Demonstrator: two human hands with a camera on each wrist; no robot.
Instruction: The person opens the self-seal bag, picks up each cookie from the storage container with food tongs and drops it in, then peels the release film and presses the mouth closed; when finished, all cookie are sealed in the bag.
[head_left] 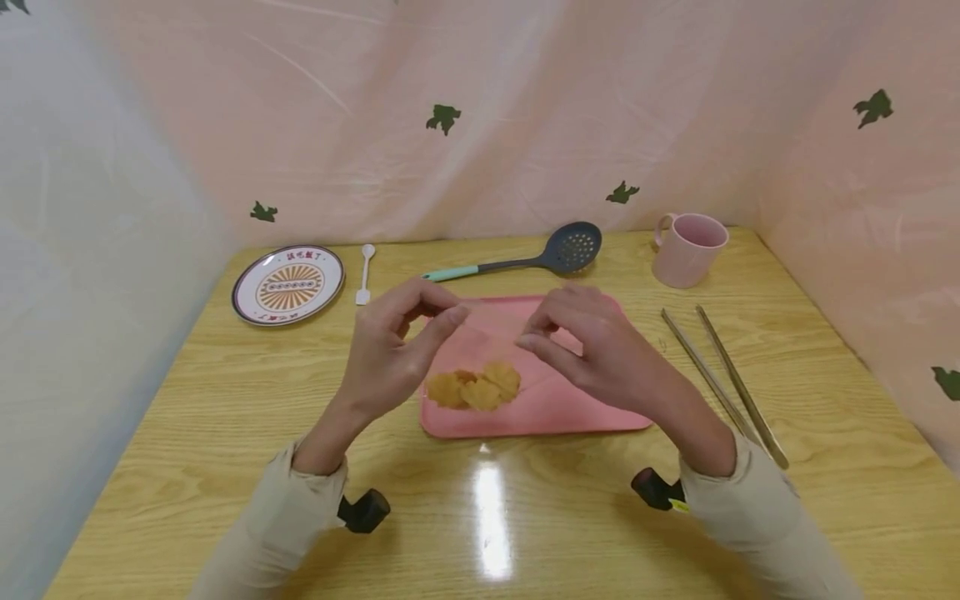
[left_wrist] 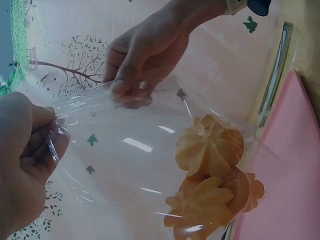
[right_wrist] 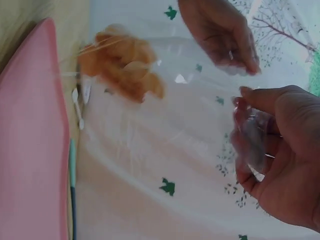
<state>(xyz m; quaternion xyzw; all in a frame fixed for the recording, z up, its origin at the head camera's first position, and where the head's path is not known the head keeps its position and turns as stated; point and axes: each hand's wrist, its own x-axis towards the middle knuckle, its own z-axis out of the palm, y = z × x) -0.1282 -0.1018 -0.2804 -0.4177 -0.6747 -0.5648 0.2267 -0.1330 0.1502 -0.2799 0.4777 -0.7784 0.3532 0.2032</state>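
A clear plastic bag [left_wrist: 120,150] hangs between my two hands, with several golden, ridged cookies [left_wrist: 210,150] gathered at its bottom. My left hand [head_left: 395,346] pinches one side of the bag's upper edge. The opposite side is pinched by my right hand [head_left: 592,342], thumb against fingers. In the head view the cookies [head_left: 474,387] appear over the left front part of a pink tray [head_left: 577,412], and the film is barely visible. From the right wrist view, the cookies [right_wrist: 122,62] look blurred and hang above the tray's level.
Behind the tray lies a slotted spoon [head_left: 572,248] with a mint handle. A patterned plate [head_left: 288,285] and a small white spoon [head_left: 365,273] are at the back left. To the right stand a pink mug [head_left: 688,250] and metal tongs [head_left: 723,383]. Curtains surround the wooden table [head_left: 225,467].
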